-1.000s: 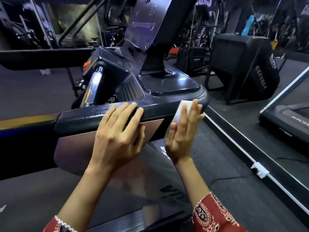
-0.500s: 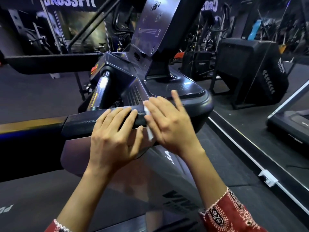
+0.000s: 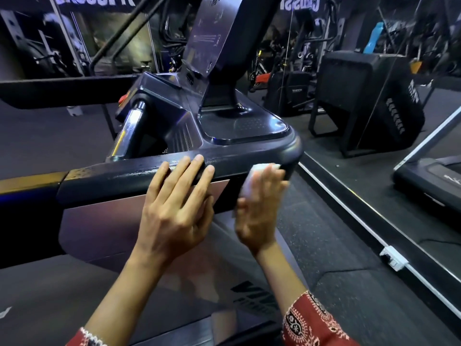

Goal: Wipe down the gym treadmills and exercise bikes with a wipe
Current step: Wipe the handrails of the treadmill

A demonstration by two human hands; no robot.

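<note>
— What writing can we read?
— Large pale letters on the dark banner (image 3: pixel 299 5) are cut off by the top edge. We make out "CROSS" at best. The dark lettering on the grey treadmill cover (image 3: pixel 249 293) below our arms is too broken to read.
— Where is the small white wipe (image 3: pixel 250 182)?
— Under our right hand (image 3: pixel 259 213). Straight, blurred fingers press it against the rounded end of the worn black treadmill handrail (image 3: pixel 119 178). Its white edge shows above the fingertips.
— And our left hand (image 3: pixel 174 211)?
— It lies flat on the same rail with fingers straight, grasping nothing, just beside the right.
— Counts?
— Two hands, one wipe, one rail and two red patterned sleeves (image 3: pixel 314 323).
</note>
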